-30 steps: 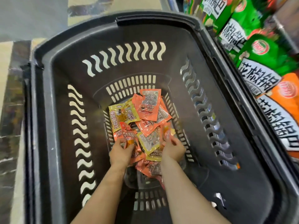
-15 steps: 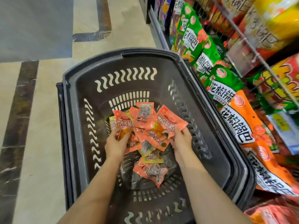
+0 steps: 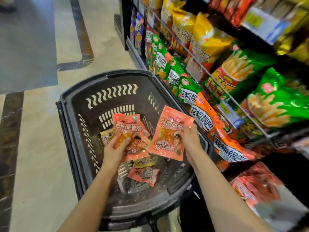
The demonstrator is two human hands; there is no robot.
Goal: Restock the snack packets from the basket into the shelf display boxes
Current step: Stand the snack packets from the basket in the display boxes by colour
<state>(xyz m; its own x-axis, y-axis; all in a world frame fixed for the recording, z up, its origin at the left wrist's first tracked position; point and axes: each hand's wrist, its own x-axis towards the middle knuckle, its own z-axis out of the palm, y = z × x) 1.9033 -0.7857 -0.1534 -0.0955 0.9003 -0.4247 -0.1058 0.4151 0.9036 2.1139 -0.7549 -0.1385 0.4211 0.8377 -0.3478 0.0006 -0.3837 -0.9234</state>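
Observation:
A black plastic basket (image 3: 70, 118) stands on the floor beside the shelf. My left hand (image 3: 115, 149) grips a small stack of orange snack packets (image 3: 128, 129) above the basket's middle, thumb on top. My right hand (image 3: 190, 139) holds one larger orange packet (image 3: 168, 136) by its right edge, raised over the basket's right side. Loose packets remain on the basket floor: a yellow one (image 3: 107, 135) at the left, a gold one (image 3: 143, 162) and an orange one (image 3: 143, 174) lower down.
The shelf on the right holds green and orange crisp bags (image 3: 205, 118) low down and french-fry bags (image 3: 237, 74) behind a wire rail (image 3: 217, 84). Red packets (image 3: 255, 186) lie blurred at the lower right. Tiled floor (image 3: 41, 148) lies left of the basket.
Both hands have risen out of the basket with packets. The right hand has drawn one orange packet away to the right. The view has lifted toward the shelf.

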